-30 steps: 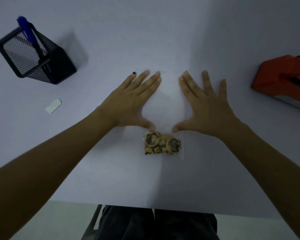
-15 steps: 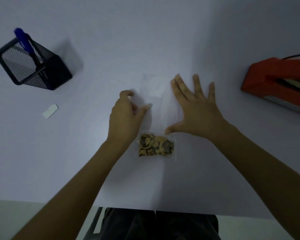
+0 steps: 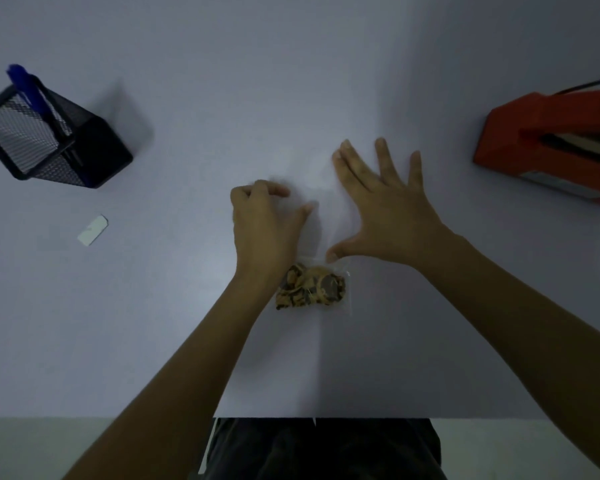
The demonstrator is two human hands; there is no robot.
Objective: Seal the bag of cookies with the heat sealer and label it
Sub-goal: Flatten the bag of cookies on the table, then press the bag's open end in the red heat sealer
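1 head camera looks steeply down onto the table [image 3: 187, 341].

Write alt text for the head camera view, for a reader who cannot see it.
A person's right hand presses flat on the clear bag of cookies on a white table while the left hand, fingers curled, works at the bag's empty upper part. A red heat sealer sits far right; a black mesh pen holder with a blue pen and a small white label sit left.

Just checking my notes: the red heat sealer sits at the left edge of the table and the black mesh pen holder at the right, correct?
Not quite. The head view shows them swapped: the red heat sealer sits at the right edge, the black mesh pen holder at the left.
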